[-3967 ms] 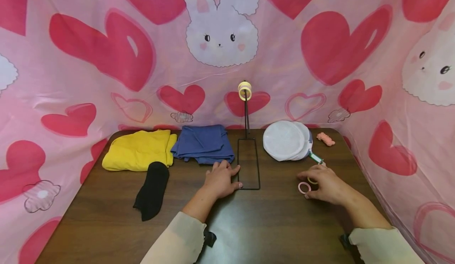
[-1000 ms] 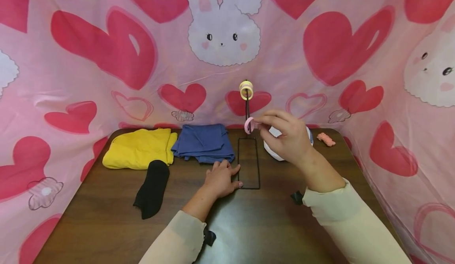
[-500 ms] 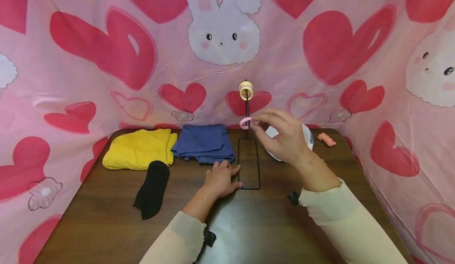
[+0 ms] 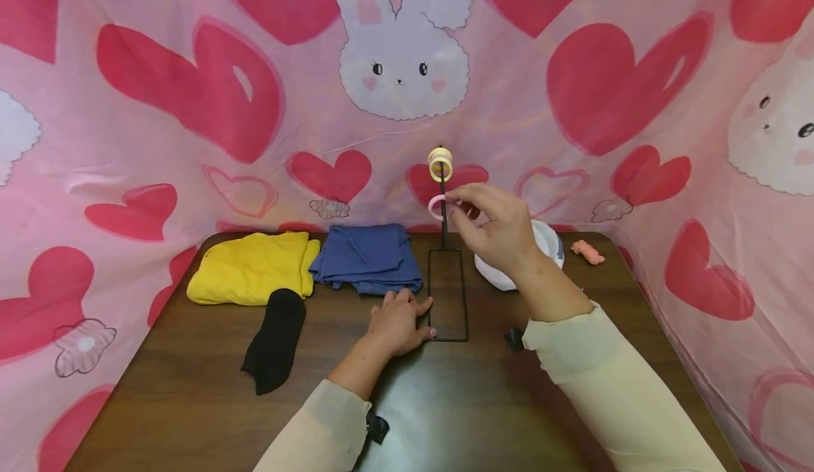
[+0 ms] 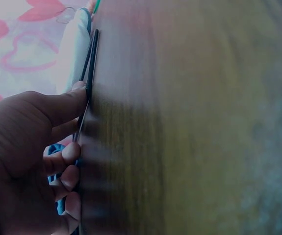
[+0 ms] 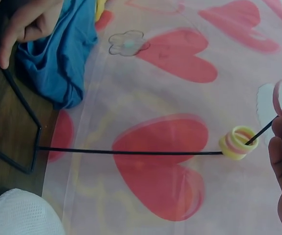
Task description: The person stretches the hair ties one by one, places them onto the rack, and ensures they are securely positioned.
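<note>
My right hand (image 4: 499,225) pinches a pink ring (image 4: 435,207) between thumb and fingertips, raised in front of a black wire stand (image 4: 466,295). Yellow and pink rings (image 4: 440,164) are stacked together on the stand's upper arm. In the right wrist view, the held ring (image 6: 278,100) is close to the arm's tip; whether the tip passes through it I cannot tell. On the table, my left hand (image 4: 396,323) touches the left side of the stand's rectangular base with thumb and forefinger. Its thumb (image 5: 69,105) lies against the wire in the left wrist view.
A folded yellow cloth (image 4: 251,270) and a folded blue cloth (image 4: 365,256) lie along the back left, with a black sock (image 4: 275,345) in front. White round mesh items (image 4: 492,274) sit behind my right forearm. A coral bundle (image 4: 588,251) lies at the back right corner.
My right hand has lifted the pink ring off the table at right and brought it left and up to the stand, rising slightly in the last half second. My left hand stays put.
</note>
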Motion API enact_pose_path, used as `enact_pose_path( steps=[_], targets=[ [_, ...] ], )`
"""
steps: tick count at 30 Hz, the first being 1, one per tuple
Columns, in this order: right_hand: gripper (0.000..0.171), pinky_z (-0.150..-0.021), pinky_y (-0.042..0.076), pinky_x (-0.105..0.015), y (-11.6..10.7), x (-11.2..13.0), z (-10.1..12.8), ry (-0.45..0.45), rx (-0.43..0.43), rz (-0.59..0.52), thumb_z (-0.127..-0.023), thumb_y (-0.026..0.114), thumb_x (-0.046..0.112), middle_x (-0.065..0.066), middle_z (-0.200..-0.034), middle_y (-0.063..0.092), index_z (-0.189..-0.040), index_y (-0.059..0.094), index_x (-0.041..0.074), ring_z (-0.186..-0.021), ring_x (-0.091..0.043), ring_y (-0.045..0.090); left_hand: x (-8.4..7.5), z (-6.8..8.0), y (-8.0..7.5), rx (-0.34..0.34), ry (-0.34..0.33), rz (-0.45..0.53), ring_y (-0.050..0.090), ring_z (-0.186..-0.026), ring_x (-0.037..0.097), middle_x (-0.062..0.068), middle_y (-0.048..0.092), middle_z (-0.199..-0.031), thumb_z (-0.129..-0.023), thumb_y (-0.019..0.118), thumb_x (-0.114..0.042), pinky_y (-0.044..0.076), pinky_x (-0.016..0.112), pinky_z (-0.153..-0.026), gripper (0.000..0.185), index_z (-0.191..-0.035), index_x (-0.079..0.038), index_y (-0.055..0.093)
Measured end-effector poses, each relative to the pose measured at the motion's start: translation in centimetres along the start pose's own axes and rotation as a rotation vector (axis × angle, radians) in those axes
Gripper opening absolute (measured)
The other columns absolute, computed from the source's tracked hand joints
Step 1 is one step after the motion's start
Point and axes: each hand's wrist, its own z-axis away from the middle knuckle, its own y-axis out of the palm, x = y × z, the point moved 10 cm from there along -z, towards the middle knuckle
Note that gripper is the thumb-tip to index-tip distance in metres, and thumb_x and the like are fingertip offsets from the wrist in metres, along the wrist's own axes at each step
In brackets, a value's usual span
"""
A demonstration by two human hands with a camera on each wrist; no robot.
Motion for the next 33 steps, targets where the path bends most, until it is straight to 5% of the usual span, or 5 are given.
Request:
enact_pose_path(
  steps=[18, 27, 33],
  targets=[
    [0.010, -0.064, 0.056, -0.044, 0.7, -6.9, -1.8, 0.222, -0.120, 0.074, -0.089, 0.077, 0.010, -0.011, -0.086, 0.075, -0.097, 0.080, 0.004, -0.062, -0.022, 0.065, 0.0, 0.0, 0.1, 0.009, 0.005, -0.002, 0.045, -0.114, 0.026, 0.003, 0.054, -0.123, -0.093, 0.072, -0.056, 0.043, 0.054, -0.087, 0.067, -0.153, -0.034, 0.053],
    [0.012, -0.065, 0.051, -0.030, -0.4, -6.0, 0.6, 0.265, -0.080, 0.035, -0.089, 0.080, 0.010, -0.007, -0.085, 0.073, -0.099, 0.079, 0.004, -0.065, -0.018, 0.064, 0.2, -0.2, 0.2, -0.007, 0.013, -0.012, 0.045, -0.114, 0.026, 0.003, 0.054, -0.125, -0.092, 0.072, -0.057, 0.043, 0.054, -0.086, 0.067, -0.153, -0.035, 0.053],
    [0.014, -0.067, 0.049, -0.025, -1.5, -4.0, 3.6, 0.213, -0.052, 0.001, -0.085, 0.082, 0.006, -0.003, -0.078, 0.073, -0.098, 0.079, 0.004, -0.065, -0.015, 0.066, 0.2, -0.2, 0.3, -0.006, 0.014, -0.019, 0.045, -0.115, 0.026, 0.003, 0.054, -0.125, -0.092, 0.072, -0.058, 0.043, 0.055, -0.087, 0.068, -0.153, -0.035, 0.053]
  ],
)
